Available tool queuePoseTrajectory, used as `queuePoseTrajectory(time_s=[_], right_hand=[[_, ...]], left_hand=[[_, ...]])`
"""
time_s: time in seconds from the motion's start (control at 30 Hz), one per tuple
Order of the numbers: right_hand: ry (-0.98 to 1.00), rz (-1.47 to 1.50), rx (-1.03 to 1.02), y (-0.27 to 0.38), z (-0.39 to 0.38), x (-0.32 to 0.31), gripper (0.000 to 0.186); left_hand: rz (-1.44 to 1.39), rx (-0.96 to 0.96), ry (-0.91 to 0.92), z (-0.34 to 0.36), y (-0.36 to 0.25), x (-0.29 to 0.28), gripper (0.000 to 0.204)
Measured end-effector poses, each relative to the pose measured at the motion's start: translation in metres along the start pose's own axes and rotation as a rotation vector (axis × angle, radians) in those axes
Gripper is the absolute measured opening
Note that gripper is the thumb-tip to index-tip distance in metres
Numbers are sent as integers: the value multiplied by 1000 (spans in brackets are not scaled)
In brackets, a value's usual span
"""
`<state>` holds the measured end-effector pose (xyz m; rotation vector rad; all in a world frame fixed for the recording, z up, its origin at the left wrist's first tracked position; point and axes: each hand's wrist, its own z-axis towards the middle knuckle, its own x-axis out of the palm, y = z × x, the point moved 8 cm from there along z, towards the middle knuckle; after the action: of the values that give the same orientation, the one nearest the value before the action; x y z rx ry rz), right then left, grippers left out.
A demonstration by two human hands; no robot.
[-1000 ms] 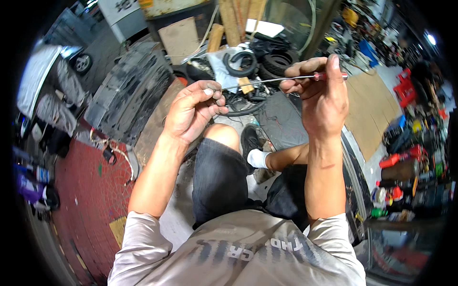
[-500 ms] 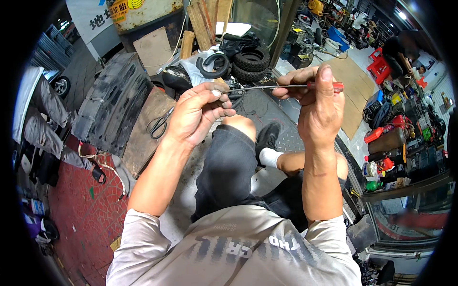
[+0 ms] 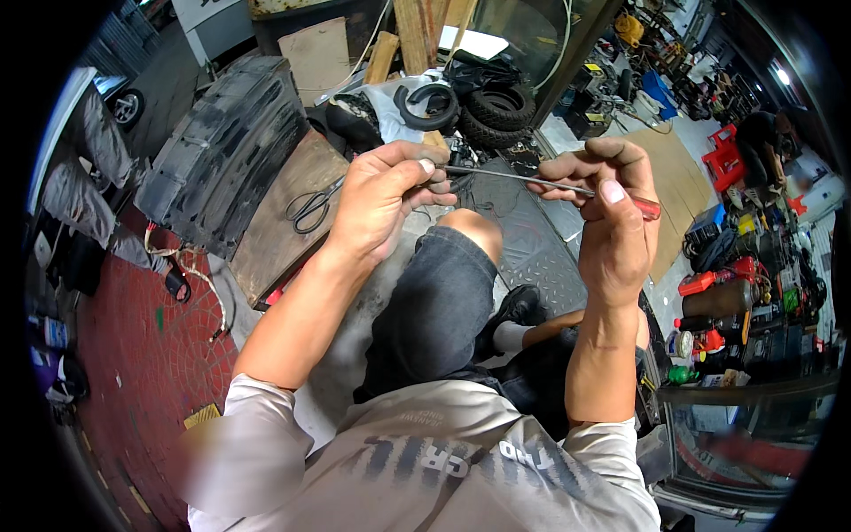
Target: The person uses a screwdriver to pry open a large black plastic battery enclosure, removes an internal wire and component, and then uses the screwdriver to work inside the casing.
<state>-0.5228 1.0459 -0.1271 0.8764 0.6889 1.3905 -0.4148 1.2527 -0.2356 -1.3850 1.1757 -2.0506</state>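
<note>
Both hands are up in front of us, and the screwdriver [image 3: 523, 178] spans the gap between them! Look at the left hand [image 3: 377, 199]: thumb pressed to forefinger in a tight pinch, right at the far end of the thin metal shaft [image 3: 496, 174]. The tip is buried in those fingers, so we can't tell its shape; the other fingers curl loosely below.

Over to the right hand [image 3: 616, 222], and we have a lighter hold: the thumb lies across the red handle [image 3: 648, 208], whose butt pokes out past it, while the fingers bend behind, partly spread. How firmly they squeeze, we can't tell. The shaft slopes gently down towards this side, with bare metal between the two grips, and we see it pass above the left knee [image 3: 474, 230].

Near the left wrist, we spot scissors [image 3: 316, 206] resting on a brown board [image 3: 270, 239]. Beyond the hands sit two stacked tyres [image 3: 496, 115], and behind the right hand lies a cardboard sheet [image 3: 681, 182].
</note>
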Motion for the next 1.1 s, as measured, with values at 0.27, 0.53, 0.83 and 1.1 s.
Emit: queuePoseTrajectory(time_s=[0.27, 0.53, 0.83, 1.1], right_hand=[[58, -3, 45, -18, 16, 7, 60], [78, 60, 115, -52, 38, -4, 61], [-40, -119, 163, -78, 81, -120, 52], [-29, -275, 512, -194, 65, -203, 60]], left_hand=[[0, -14, -58, 7, 6, -18, 22], [59, -22, -112, 27, 20, -37, 19], [1599, 25, -577, 51, -20, -263, 19], [1200, -395, -602, 41, -2, -340, 17]])
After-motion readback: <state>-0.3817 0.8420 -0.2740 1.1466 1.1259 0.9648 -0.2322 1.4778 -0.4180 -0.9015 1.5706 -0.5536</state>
